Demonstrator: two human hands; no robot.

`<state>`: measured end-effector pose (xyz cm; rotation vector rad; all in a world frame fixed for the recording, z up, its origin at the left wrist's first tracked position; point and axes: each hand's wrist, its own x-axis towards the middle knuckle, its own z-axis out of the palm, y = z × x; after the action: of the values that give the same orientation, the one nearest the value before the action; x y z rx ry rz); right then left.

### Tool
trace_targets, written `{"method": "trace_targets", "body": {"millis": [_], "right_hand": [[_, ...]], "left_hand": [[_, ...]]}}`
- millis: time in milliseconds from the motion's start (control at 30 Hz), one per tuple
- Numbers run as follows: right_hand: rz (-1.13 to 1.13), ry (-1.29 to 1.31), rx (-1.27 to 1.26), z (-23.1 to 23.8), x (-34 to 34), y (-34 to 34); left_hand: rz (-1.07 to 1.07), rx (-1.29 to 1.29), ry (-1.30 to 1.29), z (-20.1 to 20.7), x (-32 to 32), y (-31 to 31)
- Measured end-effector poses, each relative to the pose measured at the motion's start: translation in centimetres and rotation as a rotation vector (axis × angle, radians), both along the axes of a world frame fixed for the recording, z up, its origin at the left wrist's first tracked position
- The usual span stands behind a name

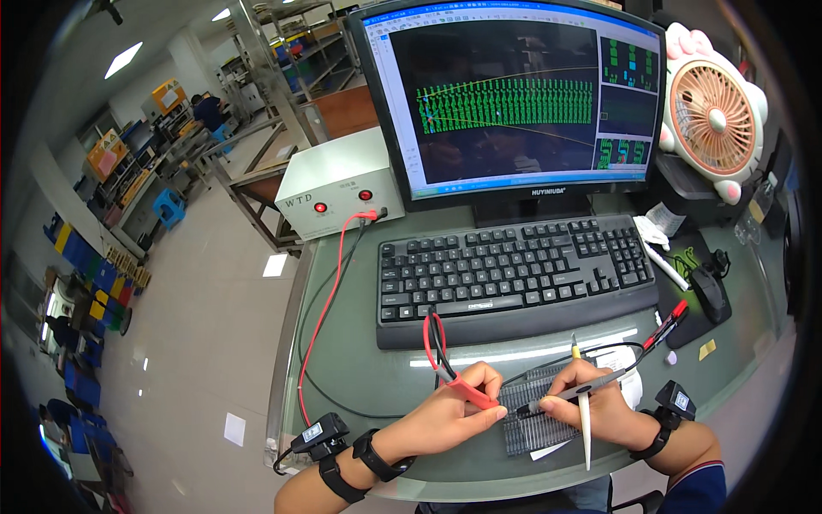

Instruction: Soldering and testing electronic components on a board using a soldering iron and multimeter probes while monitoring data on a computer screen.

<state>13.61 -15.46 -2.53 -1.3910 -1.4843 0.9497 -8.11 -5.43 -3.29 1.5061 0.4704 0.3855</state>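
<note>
My left hand (445, 413) is closed round a red test probe (469, 391), its tip pointing down at a grey ribbed panel (524, 439). The panel lies on the desk with its fine parallel strips in rows, partly covered by my hands. In my right hand (606, 409) is a grey test probe (602, 381) with a black tip, which meets the panel close to the red tip. A slim white stick (586, 428) with a yellowish upper end is also held between my right fingers. Whether the tips touch the strips is too small to tell.
A keyboard (514, 274) lies behind my hands, below a monitor (514, 111). A white tester box (338, 188) at left feeds red and black leads. To the right are a red marker (666, 324), a mouse (707, 291) and a pink-white fan (717, 111).
</note>
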Motion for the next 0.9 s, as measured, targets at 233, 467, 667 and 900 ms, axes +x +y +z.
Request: {"method": "trace_targets", "body": {"millis": [233, 467, 667, 900], "right_hand": [[0.000, -0.007, -0.029, -0.6, -0.1, 0.2], [-0.087, 0.010, -0.038, -1.5, 0.1, -0.1], [-0.065, 0.076, -0.082, -1.5, 0.0, -0.1], [-0.039, 0.307, -0.115, -0.8, -0.2, -0.1]], "left_hand": [[-0.002, 0.018, -0.008, -0.4, -0.2, 0.4], [-0.041, 0.084, 0.011, -0.3, 0.0, 0.5], [-0.028, 0.079, 0.022, -0.2, 0.0, 0.4], [0.001, -0.053, -0.023, 0.7, -1.0, 1.2]]}}
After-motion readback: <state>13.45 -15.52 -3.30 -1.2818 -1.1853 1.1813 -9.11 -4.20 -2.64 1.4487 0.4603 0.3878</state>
